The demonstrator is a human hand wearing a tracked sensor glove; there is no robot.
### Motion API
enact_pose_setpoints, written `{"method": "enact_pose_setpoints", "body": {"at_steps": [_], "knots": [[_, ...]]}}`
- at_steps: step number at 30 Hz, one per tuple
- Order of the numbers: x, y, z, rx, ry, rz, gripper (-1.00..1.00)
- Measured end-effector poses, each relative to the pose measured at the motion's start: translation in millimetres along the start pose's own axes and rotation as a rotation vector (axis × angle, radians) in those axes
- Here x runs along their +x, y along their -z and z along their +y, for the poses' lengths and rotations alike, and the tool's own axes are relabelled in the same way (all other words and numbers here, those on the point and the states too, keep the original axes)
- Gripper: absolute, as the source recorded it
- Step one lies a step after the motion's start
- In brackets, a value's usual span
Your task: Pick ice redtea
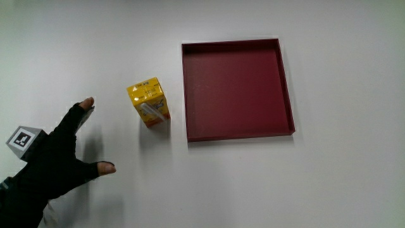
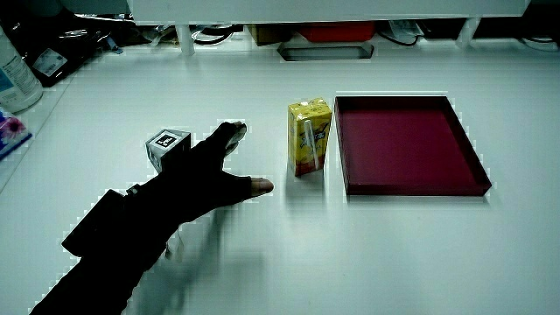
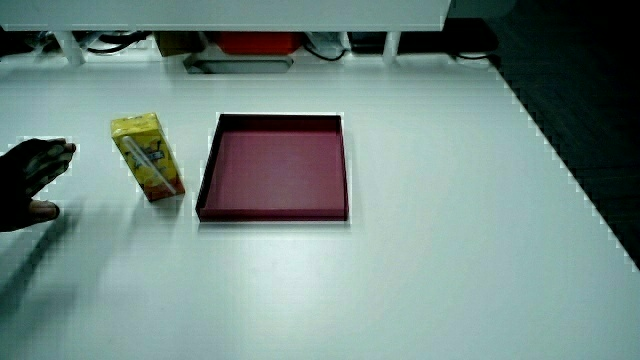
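White table (image 1: 266, 183): 1 carton (image 1: 149, 102), 1 tray (image 1: 188, 95).

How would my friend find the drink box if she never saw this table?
Find the big dark red tray on the white table. Right beside it stands the carton, between the tray and the hand. It is the only yellow thing, with a straw on its side.

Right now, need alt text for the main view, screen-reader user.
A black-gloved hand with fingers spread, holding nothing, hovers over the white table beside an upright yellow drink carton with a straw on its side. A shallow square dark red tray, nothing in it, sits beside the carton, away from the hand.
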Motion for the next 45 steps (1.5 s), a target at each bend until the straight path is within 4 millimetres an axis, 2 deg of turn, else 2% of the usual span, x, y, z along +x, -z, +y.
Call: {"method": "enact_pose_setpoints", "body": {"at_steps": [10, 14, 19, 25, 39, 45], "knots": [[-7, 0, 11, 0.007, -0.005, 0.001, 0.0], [-18, -2, 21, 0.014, -0.004, 0.011, 0.0], [-12, 6, 35, 0.006, 0.017, -0.02, 0.0], [-17, 7, 52, 0.018, 0.012, -0.036, 0.0], [-16, 30, 88, 0.026, 0.009, -0.106, 0.0], [-13, 39, 95, 0.031, 0.023, -0.123, 0.0]]}}
